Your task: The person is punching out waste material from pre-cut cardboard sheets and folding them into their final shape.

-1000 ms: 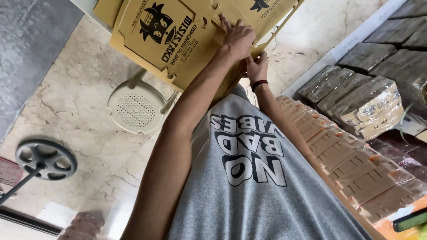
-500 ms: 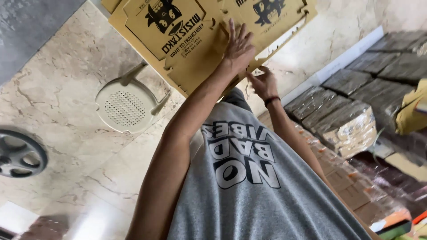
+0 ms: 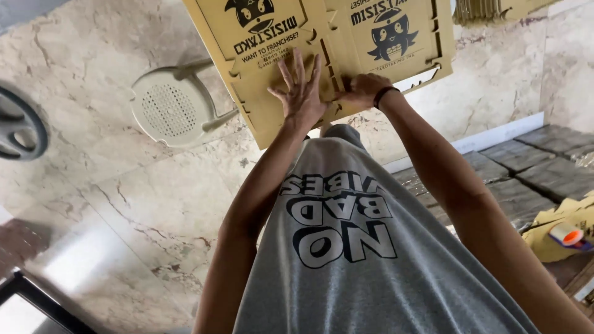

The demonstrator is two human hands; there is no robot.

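Left hand spread flat and right hand pinching the centre crease, both press the flat printed cardboard box blank; keep pressure even along that fold.

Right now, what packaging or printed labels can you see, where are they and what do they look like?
Flat cardboard box blank: top centre, under both hands, mustard yellow, black cartoon prints.
Stacked cardboard bundles: right, along the wall, grey-brown.
Tape roll: far right, white and orange.
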